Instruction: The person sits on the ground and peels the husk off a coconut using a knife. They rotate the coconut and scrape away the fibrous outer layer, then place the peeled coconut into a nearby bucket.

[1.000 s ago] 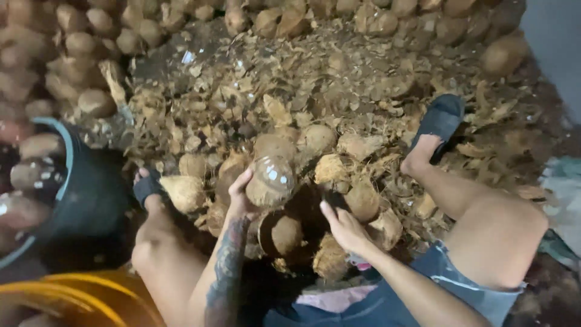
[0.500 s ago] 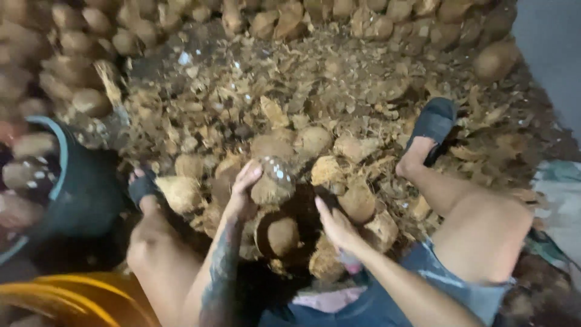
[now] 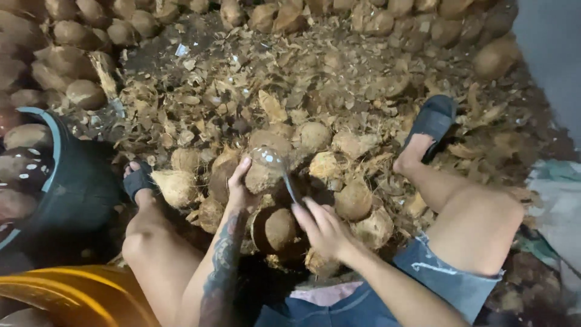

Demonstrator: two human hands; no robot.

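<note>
We look down at our own two bare hands, seated among a floor thick with brown coconut husk scraps [image 3: 339, 79]. Our left hand [image 3: 239, 188] has its fingers closed around a round, pale brown husked coconut [image 3: 264, 169], holding it up just above the litter between our knees; a wet, shiny patch shows on its top. Our right hand [image 3: 324, 227] has its fingers wrapped around the handle of a narrow dark metal blade [image 3: 291, 189], whose tip rests against the lower right side of that coconut.

Just below the held coconut, between the two hands, a second round brown coconut [image 3: 275, 229] sits in a dark hollow of husk. More pale peeled coconuts [image 3: 354, 200] lie close around it in the scraps, one beside our left foot.

Our left foot wears a black slide sandal [image 3: 138, 180], and our right foot, stretched well out to the right, wears another black slide sandal [image 3: 433, 118]. We wear blue denim shorts [image 3: 442, 281].

At the left edge stands a dark round tub with a light blue rim [image 3: 57, 163], holding brown coconuts. A heap of unhusked brown coconuts [image 3: 66, 54] lines the far side and the upper left. A curved yellow plastic rim [image 3: 72, 293] shows at the lower left.
</note>
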